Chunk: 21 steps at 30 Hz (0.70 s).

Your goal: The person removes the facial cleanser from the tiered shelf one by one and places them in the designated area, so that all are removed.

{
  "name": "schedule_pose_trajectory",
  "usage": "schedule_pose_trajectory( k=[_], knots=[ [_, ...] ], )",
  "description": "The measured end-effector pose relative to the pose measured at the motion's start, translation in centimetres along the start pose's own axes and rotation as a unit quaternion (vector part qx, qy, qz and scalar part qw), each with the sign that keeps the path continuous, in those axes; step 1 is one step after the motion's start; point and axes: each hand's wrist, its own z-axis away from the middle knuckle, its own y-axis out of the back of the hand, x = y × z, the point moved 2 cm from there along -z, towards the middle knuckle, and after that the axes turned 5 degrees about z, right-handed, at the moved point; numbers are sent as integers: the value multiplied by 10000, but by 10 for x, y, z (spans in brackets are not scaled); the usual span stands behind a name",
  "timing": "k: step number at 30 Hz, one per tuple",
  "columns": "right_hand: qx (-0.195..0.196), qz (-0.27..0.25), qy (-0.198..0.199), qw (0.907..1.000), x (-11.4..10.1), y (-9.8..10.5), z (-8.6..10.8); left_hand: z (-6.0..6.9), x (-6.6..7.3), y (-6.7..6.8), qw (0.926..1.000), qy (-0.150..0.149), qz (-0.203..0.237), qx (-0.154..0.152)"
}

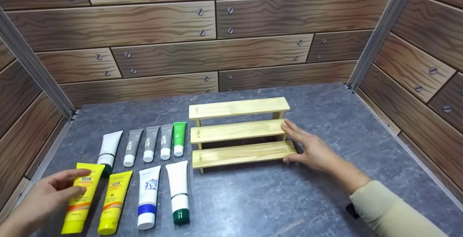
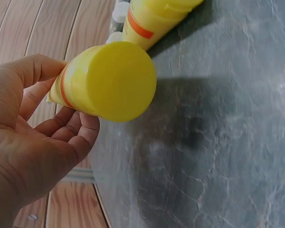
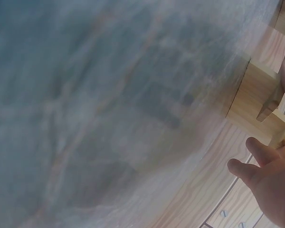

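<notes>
In the head view my left hand (image 1: 45,197) pinches a yellow tube (image 1: 81,208) between thumb and fingers. The left wrist view shows this tube's round cap (image 2: 122,81) toward the camera, raised off the tabletop, with my left hand (image 2: 42,118) around its flat end. My right hand (image 1: 313,148) touches the right end of a three-step wooden display stand (image 1: 240,132), fingers at the middle step and thumb at the lowest. Up close, my right hand (image 3: 275,180) has its fingers fairly straight beside the stand's end (image 3: 256,92).
Beside the held tube lie a second yellow tube (image 1: 115,202), a blue-banded white tube (image 1: 148,197) and a green-capped white tube (image 1: 179,193). Behind are another white tube (image 1: 109,146), several grey tubes (image 1: 148,143) and a green tube (image 1: 179,137). Wood-patterned walls (image 1: 162,23) enclose the grey tabletop (image 1: 253,200).
</notes>
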Motion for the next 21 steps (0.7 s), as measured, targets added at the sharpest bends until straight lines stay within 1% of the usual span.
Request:
schedule_pose_trajectory(
  k=[7, 10, 15, 17, 21],
  knots=[
    [12, -34, 21, 10000, -1, 0, 0, -4, -10, 1, 9990, 323, -292, -126],
    [50, -47, 55, 10000, -1, 0, 0, -6, -18, 1, 9983, 480, -265, -218],
    [190, 12, 231, 9996, 0, 0, 1, -8, -28, 3, 9974, 622, -163, -324],
    [218, 38, 277, 9994, 0, 0, 1, -9, -31, 2, 9971, 656, -139, -351],
    [186, 38, 216, 9996, 0, 0, 1, -10, -34, 0, 9965, 726, -69, -397]
  ],
)
